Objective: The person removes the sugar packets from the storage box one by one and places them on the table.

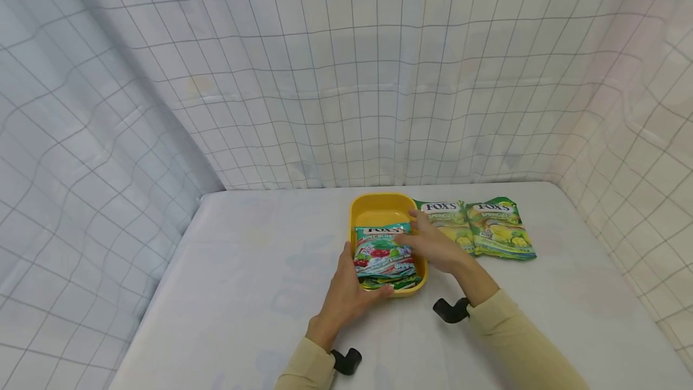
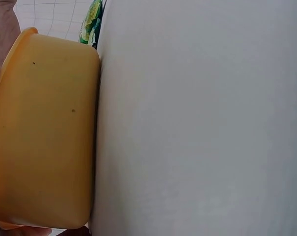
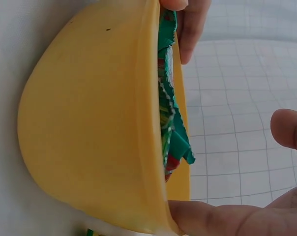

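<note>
A yellow plastic tub [image 1: 379, 202] stands on the white table, holding a teal Fox's candy bag [image 1: 379, 254] that lies face up. Beneath that bag, the edge of a green packet [image 1: 395, 283] shows at the tub's near end. My left hand [image 1: 346, 294] grips the near left corner, fingers along the left wall and thumb over the front rim. My right hand [image 1: 437, 247] is spread over the right side. In the right wrist view one of its fingers [image 3: 212, 216] touches the tub's rim, while the thumb [image 3: 288, 129] stands apart from it.
Two green-yellow Fox's candy bags [image 1: 500, 230] lie side by side right of the tub, the nearer one partly behind my right hand. White gridded curtains [image 1: 346, 77] enclose the table [image 1: 243, 281] at the back and both sides.
</note>
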`<action>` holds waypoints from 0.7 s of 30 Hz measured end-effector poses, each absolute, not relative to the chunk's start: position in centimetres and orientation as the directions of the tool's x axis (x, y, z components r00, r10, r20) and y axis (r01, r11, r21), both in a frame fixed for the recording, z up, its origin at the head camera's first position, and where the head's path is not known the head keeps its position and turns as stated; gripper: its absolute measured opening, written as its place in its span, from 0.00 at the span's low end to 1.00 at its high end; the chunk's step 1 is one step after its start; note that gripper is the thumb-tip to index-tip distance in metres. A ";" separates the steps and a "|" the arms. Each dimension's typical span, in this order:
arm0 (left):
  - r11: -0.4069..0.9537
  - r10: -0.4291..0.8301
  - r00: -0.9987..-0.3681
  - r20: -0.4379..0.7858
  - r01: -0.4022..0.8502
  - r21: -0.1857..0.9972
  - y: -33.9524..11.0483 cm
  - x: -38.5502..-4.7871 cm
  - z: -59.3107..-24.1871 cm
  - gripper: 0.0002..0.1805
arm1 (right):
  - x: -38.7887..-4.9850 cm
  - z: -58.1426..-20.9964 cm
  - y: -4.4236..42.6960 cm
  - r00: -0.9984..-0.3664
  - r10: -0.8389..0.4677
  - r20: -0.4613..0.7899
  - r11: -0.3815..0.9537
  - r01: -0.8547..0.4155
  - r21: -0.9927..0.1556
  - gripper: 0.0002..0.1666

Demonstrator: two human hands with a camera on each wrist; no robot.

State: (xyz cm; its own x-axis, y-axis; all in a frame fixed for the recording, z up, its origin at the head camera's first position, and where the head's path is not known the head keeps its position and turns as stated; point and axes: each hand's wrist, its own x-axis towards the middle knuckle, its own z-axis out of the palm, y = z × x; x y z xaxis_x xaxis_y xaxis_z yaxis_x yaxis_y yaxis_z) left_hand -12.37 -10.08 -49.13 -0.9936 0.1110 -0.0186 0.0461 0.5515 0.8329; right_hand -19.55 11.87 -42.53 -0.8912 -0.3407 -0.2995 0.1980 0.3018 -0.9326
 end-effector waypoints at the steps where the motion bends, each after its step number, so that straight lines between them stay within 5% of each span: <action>1: 0.552 0.112 -0.993 -0.022 0.044 0.833 -10.1 -12.4 -49.1 0.73 | -19.6 -42.5 11.8 -0.887 -0.347 -0.305 0.295 0.205 -0.933 0.52; 21: 0.550 0.102 -0.995 -0.023 0.037 0.834 -10.1 -12.4 -49.0 0.73 | -20.1 -43.6 10.8 -0.876 -0.347 -0.336 0.111 0.317 -0.942 0.53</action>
